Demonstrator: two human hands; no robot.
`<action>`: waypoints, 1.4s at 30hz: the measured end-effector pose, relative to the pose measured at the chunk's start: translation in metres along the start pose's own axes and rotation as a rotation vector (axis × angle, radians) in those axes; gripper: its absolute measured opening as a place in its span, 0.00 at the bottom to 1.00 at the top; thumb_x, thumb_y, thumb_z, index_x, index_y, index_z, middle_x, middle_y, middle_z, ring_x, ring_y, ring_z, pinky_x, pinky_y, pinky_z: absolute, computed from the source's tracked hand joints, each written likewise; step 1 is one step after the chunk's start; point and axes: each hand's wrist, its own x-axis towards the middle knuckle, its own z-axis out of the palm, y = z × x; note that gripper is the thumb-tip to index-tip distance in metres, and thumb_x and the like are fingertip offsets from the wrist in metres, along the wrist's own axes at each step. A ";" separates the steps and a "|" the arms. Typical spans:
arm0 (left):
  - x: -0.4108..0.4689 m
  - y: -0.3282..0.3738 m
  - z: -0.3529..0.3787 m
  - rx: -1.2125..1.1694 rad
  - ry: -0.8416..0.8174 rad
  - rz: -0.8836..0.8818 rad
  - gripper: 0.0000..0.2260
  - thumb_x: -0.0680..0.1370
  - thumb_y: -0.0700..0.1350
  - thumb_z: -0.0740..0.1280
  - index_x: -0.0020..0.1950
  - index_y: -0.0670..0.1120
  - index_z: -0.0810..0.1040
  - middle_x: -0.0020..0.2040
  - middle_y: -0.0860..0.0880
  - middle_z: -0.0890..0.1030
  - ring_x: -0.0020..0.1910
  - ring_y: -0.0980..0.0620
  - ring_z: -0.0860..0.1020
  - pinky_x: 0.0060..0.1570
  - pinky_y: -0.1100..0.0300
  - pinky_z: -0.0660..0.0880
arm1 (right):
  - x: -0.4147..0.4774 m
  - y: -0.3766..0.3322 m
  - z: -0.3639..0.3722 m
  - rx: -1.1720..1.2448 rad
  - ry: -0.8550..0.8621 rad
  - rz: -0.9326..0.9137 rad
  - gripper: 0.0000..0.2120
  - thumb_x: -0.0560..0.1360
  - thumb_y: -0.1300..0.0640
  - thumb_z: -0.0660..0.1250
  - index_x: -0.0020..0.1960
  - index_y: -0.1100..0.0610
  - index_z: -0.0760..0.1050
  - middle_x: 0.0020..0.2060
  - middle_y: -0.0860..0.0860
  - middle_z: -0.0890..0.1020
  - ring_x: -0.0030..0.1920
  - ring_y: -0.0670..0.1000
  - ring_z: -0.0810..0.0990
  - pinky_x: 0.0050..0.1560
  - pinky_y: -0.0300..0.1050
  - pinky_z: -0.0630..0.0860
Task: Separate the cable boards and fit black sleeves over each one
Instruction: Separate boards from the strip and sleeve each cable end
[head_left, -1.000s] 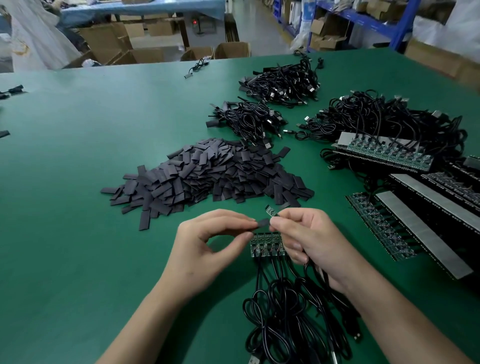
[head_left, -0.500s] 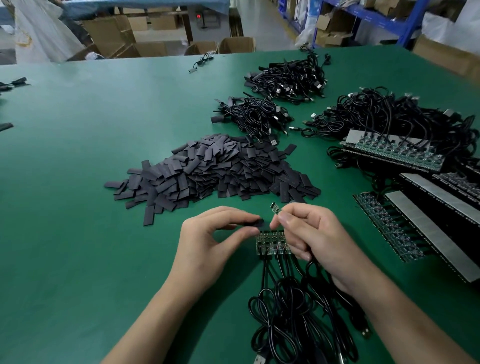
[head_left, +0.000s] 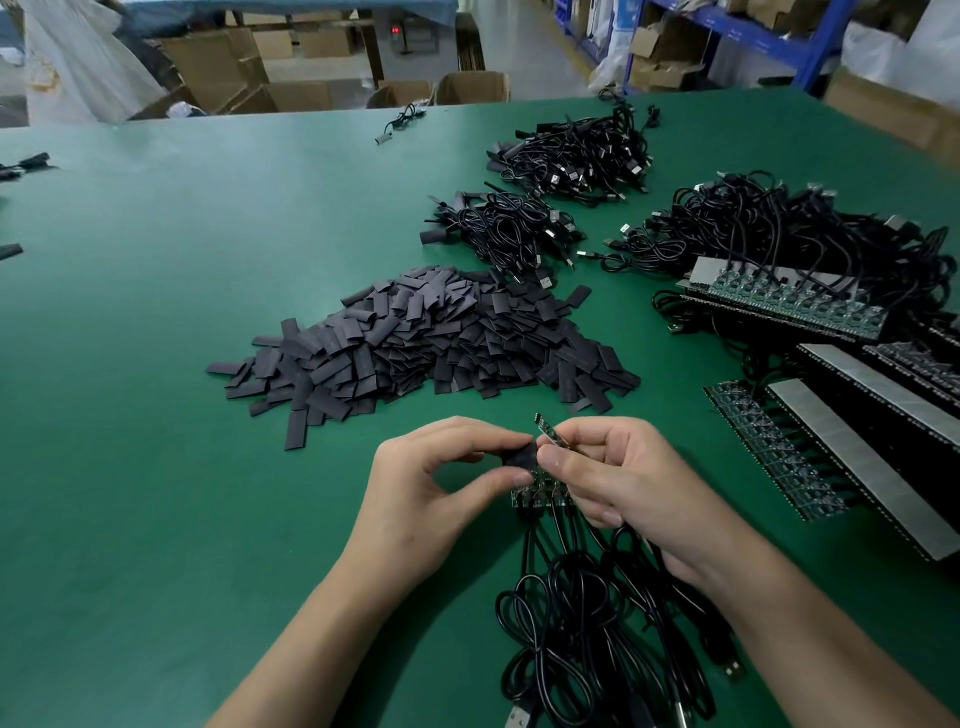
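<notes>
My left hand (head_left: 436, 488) pinches a black sleeve (head_left: 521, 459) between thumb and forefinger. My right hand (head_left: 618, 475) pinches a small green cable board (head_left: 546, 430) whose tip sticks up just beside the sleeve. Under both hands a short strip of joined boards (head_left: 535, 496) lies on the green table, partly hidden by my fingers. Its black cables (head_left: 582, 618) coil toward me. A big pile of loose black sleeves (head_left: 426, 338) lies beyond my hands.
Long board strips with cables (head_left: 789, 304) and grey-backed panels (head_left: 852, 441) crowd the right side. Two bundles of sleeved cables (head_left: 504, 228) (head_left: 571, 156) sit at the back. The green table (head_left: 156, 364) stretches out to the left. Cardboard boxes (head_left: 470, 88) stand behind the far edge.
My hands stay together over the strip. The left thumb and forefinger have closed tighter on the sleeve, bringing it up against the board held by the right hand.
</notes>
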 end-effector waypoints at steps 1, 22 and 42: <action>0.000 0.000 0.000 -0.006 -0.003 -0.005 0.10 0.73 0.48 0.78 0.54 0.51 0.87 0.50 0.59 0.86 0.51 0.54 0.84 0.52 0.56 0.80 | 0.000 0.000 0.000 0.008 0.000 0.002 0.03 0.76 0.52 0.73 0.46 0.50 0.85 0.26 0.43 0.72 0.22 0.42 0.61 0.25 0.33 0.60; -0.001 0.002 0.002 -0.167 -0.036 -0.068 0.10 0.72 0.46 0.78 0.53 0.50 0.87 0.48 0.55 0.87 0.48 0.52 0.86 0.52 0.62 0.79 | 0.000 -0.004 0.000 0.085 -0.031 0.061 0.03 0.71 0.51 0.74 0.41 0.49 0.85 0.24 0.42 0.71 0.22 0.42 0.60 0.26 0.37 0.55; -0.003 0.006 0.000 0.198 0.000 0.118 0.10 0.76 0.54 0.76 0.51 0.50 0.88 0.48 0.58 0.85 0.47 0.58 0.84 0.47 0.55 0.81 | 0.000 -0.001 0.000 -0.033 0.008 0.074 0.14 0.79 0.63 0.71 0.40 0.48 0.85 0.24 0.43 0.71 0.22 0.42 0.59 0.25 0.35 0.54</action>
